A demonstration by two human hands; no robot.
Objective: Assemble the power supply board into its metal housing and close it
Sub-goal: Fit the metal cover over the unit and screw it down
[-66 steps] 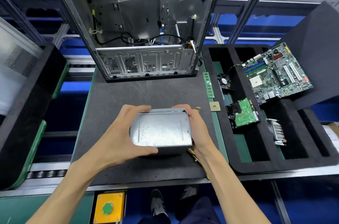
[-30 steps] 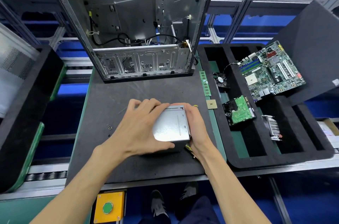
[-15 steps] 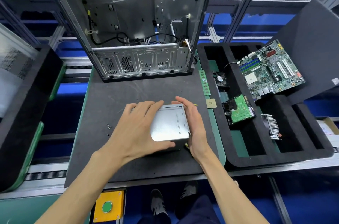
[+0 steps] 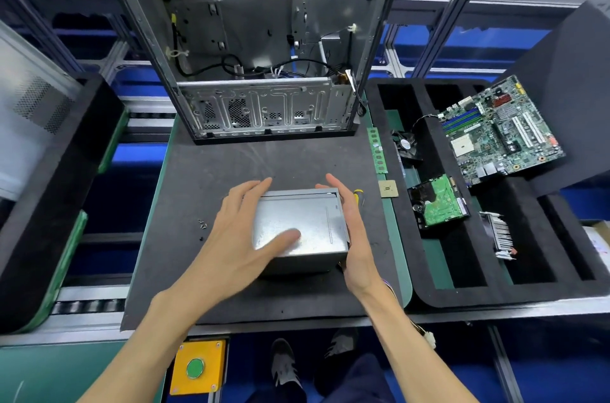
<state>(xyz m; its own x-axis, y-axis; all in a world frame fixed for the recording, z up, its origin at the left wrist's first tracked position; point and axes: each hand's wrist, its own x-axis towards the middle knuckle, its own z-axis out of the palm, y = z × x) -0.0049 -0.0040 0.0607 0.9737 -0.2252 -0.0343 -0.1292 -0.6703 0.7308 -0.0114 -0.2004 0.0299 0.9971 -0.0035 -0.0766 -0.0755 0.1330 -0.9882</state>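
The power supply's metal housing (image 4: 307,224) sits closed on the dark mat (image 4: 214,171), its plain silver lid facing up. My left hand (image 4: 237,237) lies over its left edge with the fingers stretched out and the thumb resting on the lid. My right hand (image 4: 355,237) stands flat along the right side, fingers straight and pointing away from me. Neither hand curls around the box. Yellow wires (image 4: 358,196) poke out behind my right hand, and a cable bundle trails off the table's front under my right wrist. The board inside is hidden.
An open computer case (image 4: 264,112) stands upright at the back of the mat. Small screws (image 4: 202,223) lie left of my left hand. A black foam tray (image 4: 429,297) on the right holds a hard drive (image 4: 439,204), heat sink (image 4: 498,234) and fan; a motherboard (image 4: 501,131) leans behind.
My fingers have straightened and let go of the housing. The left hand slid from the near-left corner across the lid's left part. The box has stayed in place on the mat.
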